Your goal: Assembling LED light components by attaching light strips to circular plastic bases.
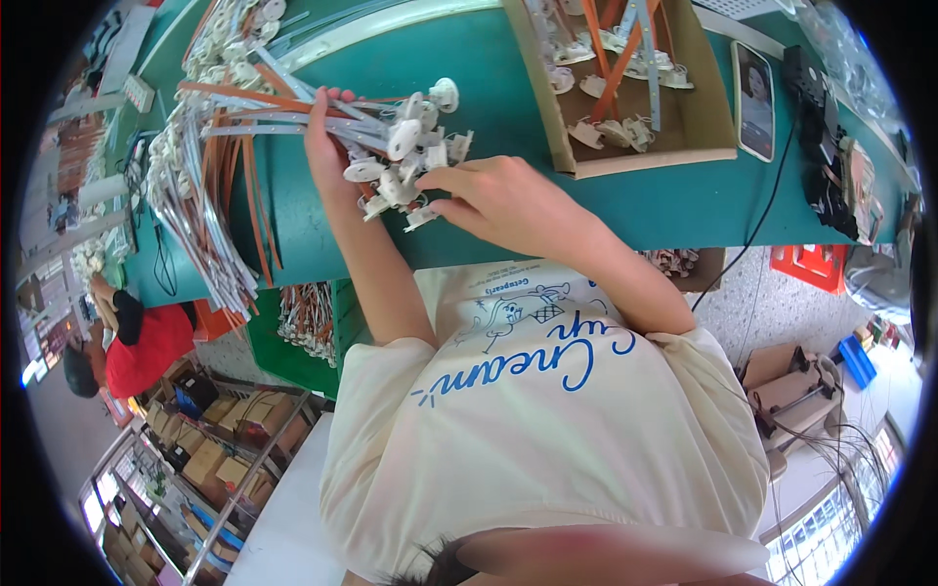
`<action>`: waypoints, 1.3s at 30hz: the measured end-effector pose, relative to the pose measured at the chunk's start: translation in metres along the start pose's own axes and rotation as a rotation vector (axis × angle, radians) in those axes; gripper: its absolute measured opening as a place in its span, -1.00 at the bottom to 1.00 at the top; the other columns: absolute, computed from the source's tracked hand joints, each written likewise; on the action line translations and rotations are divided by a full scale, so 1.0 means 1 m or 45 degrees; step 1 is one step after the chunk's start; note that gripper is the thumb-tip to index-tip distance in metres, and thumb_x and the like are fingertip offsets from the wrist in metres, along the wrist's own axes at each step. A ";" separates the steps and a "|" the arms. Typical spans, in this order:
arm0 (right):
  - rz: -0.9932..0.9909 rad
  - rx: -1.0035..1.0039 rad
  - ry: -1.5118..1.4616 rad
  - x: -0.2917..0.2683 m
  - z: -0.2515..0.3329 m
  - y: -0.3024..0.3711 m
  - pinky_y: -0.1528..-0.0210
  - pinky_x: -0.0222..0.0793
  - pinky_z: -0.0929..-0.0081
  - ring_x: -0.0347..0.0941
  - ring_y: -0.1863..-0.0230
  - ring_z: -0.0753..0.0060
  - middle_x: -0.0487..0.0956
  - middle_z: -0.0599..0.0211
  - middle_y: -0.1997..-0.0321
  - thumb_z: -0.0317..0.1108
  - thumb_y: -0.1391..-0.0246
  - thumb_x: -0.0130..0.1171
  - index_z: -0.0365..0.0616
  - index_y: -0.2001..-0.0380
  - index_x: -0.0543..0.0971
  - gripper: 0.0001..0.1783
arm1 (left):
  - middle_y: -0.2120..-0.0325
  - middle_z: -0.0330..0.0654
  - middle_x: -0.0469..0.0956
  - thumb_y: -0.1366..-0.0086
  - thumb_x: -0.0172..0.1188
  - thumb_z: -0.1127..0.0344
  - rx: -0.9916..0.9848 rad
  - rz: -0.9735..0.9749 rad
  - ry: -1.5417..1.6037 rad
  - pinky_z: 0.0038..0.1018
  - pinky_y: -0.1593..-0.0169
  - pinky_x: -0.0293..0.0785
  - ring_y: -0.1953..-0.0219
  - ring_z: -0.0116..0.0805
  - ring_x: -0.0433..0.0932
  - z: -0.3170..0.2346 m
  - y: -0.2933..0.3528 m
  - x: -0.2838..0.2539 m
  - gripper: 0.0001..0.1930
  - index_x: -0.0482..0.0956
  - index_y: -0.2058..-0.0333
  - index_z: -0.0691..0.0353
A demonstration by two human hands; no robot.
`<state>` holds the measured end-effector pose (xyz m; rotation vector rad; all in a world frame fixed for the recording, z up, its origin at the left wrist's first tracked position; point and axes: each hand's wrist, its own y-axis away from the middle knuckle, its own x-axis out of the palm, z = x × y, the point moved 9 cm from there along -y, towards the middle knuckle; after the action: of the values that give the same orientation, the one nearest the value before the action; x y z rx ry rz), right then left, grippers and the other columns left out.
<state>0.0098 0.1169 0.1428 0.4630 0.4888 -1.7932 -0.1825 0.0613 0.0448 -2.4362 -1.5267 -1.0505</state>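
Note:
My left hand (330, 142) is closed around a bundle of flat orange and grey strips (283, 115), held above the green table. White plastic end pieces (404, 139), some round and some clip-like, cluster at the bundle's right end. At the lower right of this cluster, my right hand (513, 203) has its thumb and fingertips bent around one white plastic end piece (422, 215). Its fingertips are partly hidden among the parts.
A pile of similar strips (200, 205) covers the table's left side. A cardboard box (655, 159) with more strips stands at the far right, beside a phone (752, 98) and a black cable (767, 210). Under the table edge is a green crate (269, 337). Another person (147, 347) is at the left.

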 end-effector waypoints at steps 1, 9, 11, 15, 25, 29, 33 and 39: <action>-0.008 0.016 0.008 0.000 -0.002 0.000 0.38 0.40 0.31 0.48 0.44 0.09 0.55 0.13 0.45 -0.38 0.04 0.13 -0.15 0.25 0.52 -0.77 | 0.43 -0.17 0.48 -0.22 0.11 0.24 0.019 0.046 -0.005 -0.37 0.12 0.42 0.33 -0.35 0.46 -0.002 -0.002 0.001 -0.79 0.38 0.29 0.24; -0.135 -0.123 -0.175 -0.015 0.007 -0.007 0.38 0.40 0.33 0.47 0.46 0.13 0.53 0.22 0.47 -0.40 0.05 0.14 -0.18 0.37 0.49 -0.86 | 0.32 -0.14 0.46 -0.32 -0.11 0.15 0.099 0.205 0.084 -0.20 0.02 0.38 0.27 -0.28 0.46 -0.006 0.000 0.012 -0.66 0.29 0.08 0.29; -0.216 -0.148 -0.202 -0.019 0.010 -0.009 0.38 0.40 0.34 0.47 0.45 0.16 0.53 0.24 0.44 -0.41 0.06 0.15 -0.19 0.40 0.48 -0.87 | 0.28 -0.12 0.44 -0.32 -0.12 0.15 0.167 0.162 -0.051 -0.19 0.00 0.37 0.25 -0.26 0.46 -0.012 0.007 0.017 -0.64 0.27 0.04 0.31; -0.501 -0.218 0.088 -0.027 0.011 -0.015 0.26 0.40 0.34 0.43 0.22 0.14 0.47 0.19 0.24 -0.38 0.06 0.18 -0.17 0.32 0.46 -0.79 | 0.28 -0.15 0.41 -0.30 -0.06 0.21 0.134 0.181 -0.016 -0.19 0.02 0.37 0.25 -0.28 0.44 -0.005 0.008 0.020 -0.65 0.26 0.01 0.25; -0.375 -0.070 -0.081 -0.019 -0.010 -0.034 0.16 0.35 0.33 0.39 0.13 0.10 0.48 0.13 0.21 -0.27 -0.02 0.14 -0.17 0.17 0.45 -0.68 | 0.37 -0.17 0.44 -0.21 0.07 0.32 0.032 0.206 0.029 -0.26 0.18 0.46 0.32 -0.33 0.47 0.001 0.000 0.011 -0.68 0.29 0.08 0.23; -0.387 0.061 -0.192 -0.032 -0.015 -0.035 0.28 0.38 0.39 0.47 0.32 0.15 0.50 0.13 0.22 -0.29 -0.06 0.10 -0.19 0.15 0.46 -0.70 | 0.34 -0.12 0.45 -0.12 0.16 0.37 -0.123 0.163 -0.115 -0.28 0.24 0.49 0.29 -0.27 0.48 0.007 0.004 0.010 -0.64 0.32 0.10 0.26; -0.266 0.097 -0.106 -0.016 -0.020 -0.045 0.31 0.41 0.41 0.49 0.34 0.20 0.52 0.09 0.29 -0.30 0.00 0.15 -0.21 0.18 0.48 -0.69 | 0.33 -0.13 0.45 -0.09 0.20 0.39 -0.182 0.295 -0.049 -0.29 0.23 0.48 0.27 -0.25 0.48 0.020 0.008 0.018 -0.60 0.33 0.09 0.26; -0.282 0.117 0.158 -0.018 -0.015 -0.050 0.35 0.42 0.41 0.49 0.41 0.27 0.53 0.16 0.36 -0.39 0.06 0.15 -0.27 0.36 0.51 -0.81 | 0.42 -0.23 0.38 -0.14 0.16 0.37 -0.214 0.350 -0.114 -0.36 0.28 0.44 0.32 -0.38 0.43 0.019 0.014 0.036 -0.56 0.30 0.00 0.27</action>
<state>-0.0328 0.1516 0.1446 0.6056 0.5632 -2.0142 -0.1514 0.0894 0.0553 -2.7398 -1.1193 -1.0662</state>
